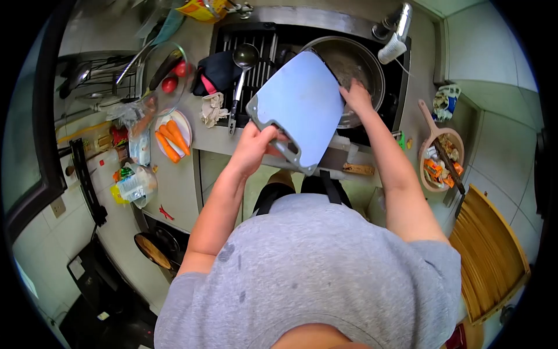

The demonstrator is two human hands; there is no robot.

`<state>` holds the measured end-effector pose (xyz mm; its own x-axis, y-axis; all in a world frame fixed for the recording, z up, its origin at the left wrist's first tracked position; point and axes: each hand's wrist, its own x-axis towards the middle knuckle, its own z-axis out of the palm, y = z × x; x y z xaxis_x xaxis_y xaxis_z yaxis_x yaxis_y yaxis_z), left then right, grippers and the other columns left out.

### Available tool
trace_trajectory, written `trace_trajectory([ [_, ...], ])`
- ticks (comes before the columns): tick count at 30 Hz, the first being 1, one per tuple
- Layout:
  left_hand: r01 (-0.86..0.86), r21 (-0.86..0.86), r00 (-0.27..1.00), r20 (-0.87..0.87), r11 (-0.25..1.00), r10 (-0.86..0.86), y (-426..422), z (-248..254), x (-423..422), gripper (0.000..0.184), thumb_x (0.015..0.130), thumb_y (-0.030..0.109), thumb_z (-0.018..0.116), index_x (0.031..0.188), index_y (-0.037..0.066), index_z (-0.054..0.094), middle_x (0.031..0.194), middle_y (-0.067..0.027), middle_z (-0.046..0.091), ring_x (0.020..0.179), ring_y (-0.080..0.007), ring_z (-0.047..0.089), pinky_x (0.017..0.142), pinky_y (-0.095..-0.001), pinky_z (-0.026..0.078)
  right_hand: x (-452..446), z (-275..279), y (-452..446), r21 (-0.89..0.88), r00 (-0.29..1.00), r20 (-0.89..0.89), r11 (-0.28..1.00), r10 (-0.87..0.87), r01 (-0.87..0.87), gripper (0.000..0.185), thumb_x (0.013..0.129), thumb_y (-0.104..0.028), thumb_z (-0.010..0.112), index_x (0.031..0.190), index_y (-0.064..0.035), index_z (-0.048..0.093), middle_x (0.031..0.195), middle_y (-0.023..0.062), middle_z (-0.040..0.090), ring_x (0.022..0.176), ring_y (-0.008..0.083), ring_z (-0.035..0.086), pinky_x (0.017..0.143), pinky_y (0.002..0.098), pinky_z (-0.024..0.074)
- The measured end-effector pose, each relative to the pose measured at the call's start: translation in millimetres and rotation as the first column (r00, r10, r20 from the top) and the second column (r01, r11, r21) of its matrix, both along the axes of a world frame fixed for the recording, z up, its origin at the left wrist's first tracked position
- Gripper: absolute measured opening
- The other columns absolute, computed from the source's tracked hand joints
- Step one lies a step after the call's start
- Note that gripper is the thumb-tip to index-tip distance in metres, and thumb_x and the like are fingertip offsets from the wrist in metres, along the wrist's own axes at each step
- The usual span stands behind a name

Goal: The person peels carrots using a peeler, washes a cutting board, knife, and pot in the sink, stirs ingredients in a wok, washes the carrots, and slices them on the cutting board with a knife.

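Head view, board: one, pale blue with a grey edge, tilted between left hand and pan, its far right edge over the pan
Left hand: one, closed on the board's near left edge at the handle slot, likely because that gives a firm grip on a flat thing
Right hand: one, above the pan beside the board's right edge; cannot tell if it touches the board or holds anything
Pan: one, steel, at the far right, beneath the board's edge, perhaps so drips land inside
Ladle: one, bowl far, handle near, left of the board
Carrots: three, grouped on one plate at left, presumably so they stay together
Bowl: one, glass, far of the plate; two tomatoes, one aubergine
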<state>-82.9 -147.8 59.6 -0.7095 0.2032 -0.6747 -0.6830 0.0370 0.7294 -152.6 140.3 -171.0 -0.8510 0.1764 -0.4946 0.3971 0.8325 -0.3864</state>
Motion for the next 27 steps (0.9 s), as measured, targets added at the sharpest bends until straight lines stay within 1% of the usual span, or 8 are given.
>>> trace_trajectory([
  [2,-0.038,-0.016,0.997,-0.071,0.999,0.037,-9,18,9,0.027,0.088,0.013,0.052,0.11,0.0,0.062,0.1,-0.0093,0.068,0.087,-0.0198,0.068,0.061,-0.0321,0.057,4,26,6,-0.176,0.887,-0.458,0.971,0.063,-0.16,0.049,0.089,-0.022,0.062,0.135,-0.0067,0.051,0.13,0.0221,0.057,0.118,0.0368,0.057,0.098,0.045,0.0457],
  [6,-0.05,-0.059,0.994,-0.099,0.997,0.044,-35,40,14,0.032,0.086,0.012,0.051,0.114,-0.001,0.062,0.104,-0.0087,0.068,0.093,-0.0203,0.068,0.063,-0.0331,0.057,-3,106,4,-0.782,0.958,-0.247,0.614,-0.148,-0.106,0.045,0.087,-0.014,0.062,0.132,-0.0085,0.056,0.13,0.018,0.059,0.113,0.0339,0.06,0.099,0.0363,0.0459],
  [8,-0.049,-0.075,0.991,-0.131,0.996,0.039,-48,39,19,0.033,0.086,0.013,0.051,0.115,-0.001,0.061,0.104,-0.0087,0.068,0.095,-0.0209,0.067,0.063,-0.033,0.057,0,42,11,-0.499,0.893,-0.434,0.857,-0.12,-0.128,0.045,0.089,-0.015,0.059,0.133,-0.0085,0.055,0.127,0.0157,0.062,0.112,0.0288,0.062,0.097,0.0375,0.0466],
  [10,-0.045,-0.063,0.989,-0.143,0.997,0.036,-59,39,20,0.034,0.086,0.013,0.051,0.115,0.0,0.061,0.104,-0.0082,0.068,0.094,-0.0204,0.068,0.063,-0.0327,0.057,11,87,-4,0.464,0.913,0.024,0.804,0.407,-0.371,0.041,0.092,-0.02,0.056,0.131,-0.0098,0.057,0.121,0.0154,0.065,0.111,0.0282,0.063,0.094,0.0383,0.0475],
  [12,-0.053,-0.043,0.987,-0.155,0.998,0.045,-69,40,20,0.035,0.086,0.013,0.052,0.117,0.001,0.06,0.104,-0.0076,0.068,0.093,-0.0201,0.068,0.062,-0.0322,0.056,-7,132,-21,-0.265,0.927,-0.337,0.929,0.164,-0.26,0.042,0.09,-0.021,0.058,0.131,-0.0117,0.057,0.116,0.0156,0.066,0.11,0.0301,0.063,0.093,0.0392,0.0488],
  [16,-0.048,0.019,0.986,-0.159,0.999,0.051,-92,32,14,0.031,0.088,0.012,0.053,0.116,0.001,0.058,0.099,-0.0079,0.067,0.087,-0.018,0.068,0.056,-0.0312,0.056,-69,171,-53,0.191,0.874,-0.066,0.866,0.481,-0.462,0.043,0.085,-0.022,0.067,0.125,-0.0088,0.06,0.096,0.0133,0.071,0.091,0.028,0.07,0.08,0.0394,0.0537],
  [22,-0.051,0.13,0.978,-0.193,0.99,0.076,-124,19,6,0.034,0.088,0.015,0.056,0.119,0.001,0.057,0.101,-0.0065,0.066,0.087,-0.0157,0.067,0.059,-0.0297,0.056,-236,293,-145,-0.813,0.944,-0.291,0.56,-0.154,-0.159,0.034,0.088,-0.004,0.061,0.121,-0.0015,0.059,0.087,0.0168,0.07,0.072,0.0186,0.07,0.058,0.0299,0.056],
  [27,-0.007,0.183,0.981,-0.19,0.983,0.042,-143,-13,0,0.035,0.086,0.012,0.057,0.119,0.0,0.055,0.102,-0.0072,0.065,0.085,-0.0164,0.066,0.064,-0.0319,0.057,-428,350,-127,-0.267,0.675,-0.701,0.962,-0.23,0.051,0.05,0.093,-0.03,0.059,0.132,-0.0007,0.048,0.09,0.013,0.069,0.069,0.0207,0.065,0.067,0.0337,0.0571],
])
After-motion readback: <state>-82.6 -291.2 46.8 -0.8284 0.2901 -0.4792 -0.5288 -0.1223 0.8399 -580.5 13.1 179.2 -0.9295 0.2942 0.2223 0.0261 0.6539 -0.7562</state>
